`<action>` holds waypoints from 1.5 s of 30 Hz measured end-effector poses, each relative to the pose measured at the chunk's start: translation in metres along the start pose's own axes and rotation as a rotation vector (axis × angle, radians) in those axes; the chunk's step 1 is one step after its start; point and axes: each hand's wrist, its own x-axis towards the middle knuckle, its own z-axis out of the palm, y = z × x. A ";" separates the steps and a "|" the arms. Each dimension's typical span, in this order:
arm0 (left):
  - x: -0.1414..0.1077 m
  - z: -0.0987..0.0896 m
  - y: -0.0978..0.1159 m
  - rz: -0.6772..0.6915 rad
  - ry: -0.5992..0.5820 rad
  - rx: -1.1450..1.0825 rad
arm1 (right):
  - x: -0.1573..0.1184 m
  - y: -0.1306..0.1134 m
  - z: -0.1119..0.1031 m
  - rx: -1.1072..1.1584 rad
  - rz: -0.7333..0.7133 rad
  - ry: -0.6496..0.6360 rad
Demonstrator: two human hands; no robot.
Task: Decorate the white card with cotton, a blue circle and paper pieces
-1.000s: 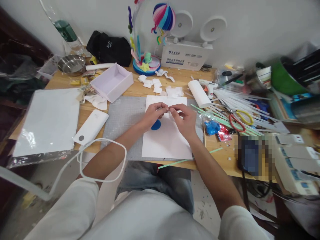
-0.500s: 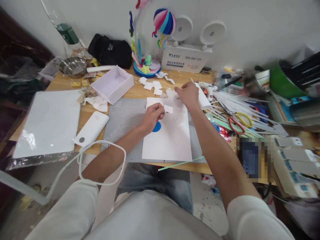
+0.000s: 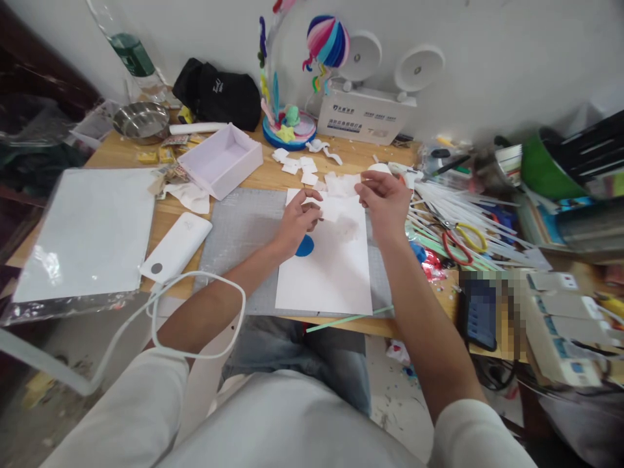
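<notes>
My left hand (image 3: 298, 224) is over a white sheet (image 3: 324, 279), beside a blue disc (image 3: 305, 246). Its thumb and fingers close on a small white piece (image 3: 332, 208), faint against the sheet. Past the sheet's upper right edge is my right hand (image 3: 385, 198), thumb and forefinger pinched together; what they hold, if anything, is too small to make out. Pale pieces (image 3: 341, 185) lie just left of those fingertips. Further back, several white cut pieces (image 3: 308, 170) are scattered on the wooden table (image 3: 270, 170).
Under the sheet is a grey cutting mat (image 3: 234, 240). A lilac box (image 3: 227, 162), a white power bank (image 3: 178, 246) and a white cable (image 3: 244, 312) are left. White sticks (image 3: 468, 208), scissors (image 3: 458, 244) and a phone (image 3: 480, 312) are right. A colourful balloon ornament (image 3: 290, 133) stands behind.
My right hand has turned, its thumb and forefinger now pinched, and has shifted slightly right. My left hand's fingers have lifted and spread a little around the white piece. The view has shifted slightly.
</notes>
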 end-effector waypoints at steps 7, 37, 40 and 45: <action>-0.002 -0.005 0.000 0.108 -0.025 0.320 | -0.049 -0.003 0.008 0.222 0.081 -0.049; -0.013 -0.003 -0.002 0.576 -0.024 0.617 | -0.079 -0.013 0.000 -0.254 -0.550 0.001; -0.012 -0.004 -0.002 0.592 -0.037 0.618 | -0.080 -0.012 -0.001 -0.285 -0.538 0.012; -0.013 -0.003 -0.002 0.599 -0.027 0.693 | -0.080 -0.013 -0.001 -0.264 -0.578 0.025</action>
